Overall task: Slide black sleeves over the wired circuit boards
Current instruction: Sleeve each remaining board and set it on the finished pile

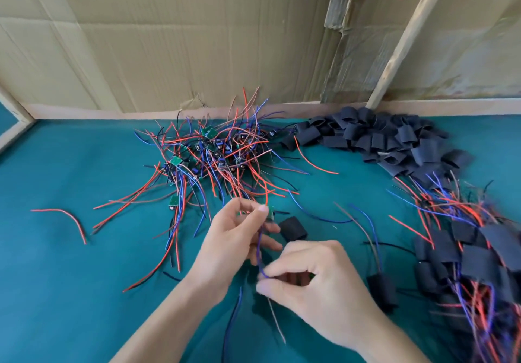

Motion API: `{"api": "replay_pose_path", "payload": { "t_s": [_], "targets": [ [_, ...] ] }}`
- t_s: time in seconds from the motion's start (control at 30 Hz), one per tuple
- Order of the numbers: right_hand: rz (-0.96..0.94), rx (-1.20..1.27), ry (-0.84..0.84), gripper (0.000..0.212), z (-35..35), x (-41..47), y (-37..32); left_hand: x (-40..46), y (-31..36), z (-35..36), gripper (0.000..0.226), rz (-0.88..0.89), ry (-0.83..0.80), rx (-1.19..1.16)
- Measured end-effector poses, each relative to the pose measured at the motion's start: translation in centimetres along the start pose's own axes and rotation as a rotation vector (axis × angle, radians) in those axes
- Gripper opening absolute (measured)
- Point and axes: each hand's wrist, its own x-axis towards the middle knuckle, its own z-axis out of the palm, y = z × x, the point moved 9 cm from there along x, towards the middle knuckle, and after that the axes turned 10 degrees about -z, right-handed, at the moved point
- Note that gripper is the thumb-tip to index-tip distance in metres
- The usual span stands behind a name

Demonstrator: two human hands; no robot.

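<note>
Partly cut-off Chinese characters and a red round "PCS" stamp on the cardboard box [439,24].

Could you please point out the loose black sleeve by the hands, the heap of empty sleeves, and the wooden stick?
loose black sleeve [293,229], head view, its top face.
heap of empty sleeves [375,137], head view, middle.
wooden stick [406,38], head view, mid-shaft.

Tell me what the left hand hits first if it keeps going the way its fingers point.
Probably the loose black sleeve just past the left hand; depth is unclear, so it might pass above.
</note>
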Motion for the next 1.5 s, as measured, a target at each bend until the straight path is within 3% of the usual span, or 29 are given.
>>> {"api": "replay_pose_path", "payload": {
  "t_s": [0.13, 0.2, 0.27, 0.33, 0.43, 0.57, 0.7, 0.9, 1.1, 1.27, 1.37, 1.5],
  "targets": [
    [0.011, 0.021, -0.103, 0.021, 0.1, -0.2, -0.2, -0.1, 0.0, 0.2, 0.009, -0.023, -0.053, 0.011],
    [0.043, 0.073, -0.048, 0.03, -0.6, -0.1, 0.4, 0.0, -0.1, 0.0, 0.016, -0.034, -0.057, 0.005],
    [0.032, -0.08, 0.113, 0.028, -2.6, 0.1, 1.1, 0.1, 0.0, -0.1, 0.021, -0.024, -0.061, 0.015],
    [0.028, -0.403, 0.204, 0.008, -3.8, 0.3, 1.4, 0.2, 0.1, -0.3, 0.029, -0.012, -0.053, 0.048],
    [0.091, -0.578, 0.117, 0.032, -2.7, 0.3, 2.6, 0.2, 0.0, 0.0, 0.044, -0.035, -0.083, 0.135],
    [0.065, -0.538, 0.14, 0.025, -2.7, 0.2, 2.5, -0.4, -0.3, 0.7, 0.029, -0.016, -0.151, 0.382],
    [0.126, -0.448, 0.162, 0.029, -3.6, 0.0, 2.8, -0.4, 0.0, 0.2, 0.012, 0.057, -0.112, 0.525],
    [0.093, -0.513, 0.12, 0.034, -3.6, 0.0, 2.0, -0.6, 0.4, 0.9, 0.015, 0.214, -0.023, 0.799],
    [0.042, -0.6, 0.083, 0.041, -3.7, -0.1, 1.6, -1.0, 0.7, 1.2, 0.011, 0.246, 0.002, 0.816],
    [0.091, -0.54, 0.259, 0.048, -6.8, -0.5, 2.6, -1.6, 1.4, 1.8, 0.009, 0.331, -0.028, 0.809],
    [0.097, -0.493, 0.403, 0.049, -9.3, -0.8, 3.2, -2.2, 1.9, 2.2, 0.022, 0.396, -0.058, 0.763],
    [0.222, -0.216, 0.565, 0.045, -12.3, -1.9, 5.7, -3.0, 2.2, 3.1, 0.03, 0.431, -0.111, 0.756]
  ]
}}
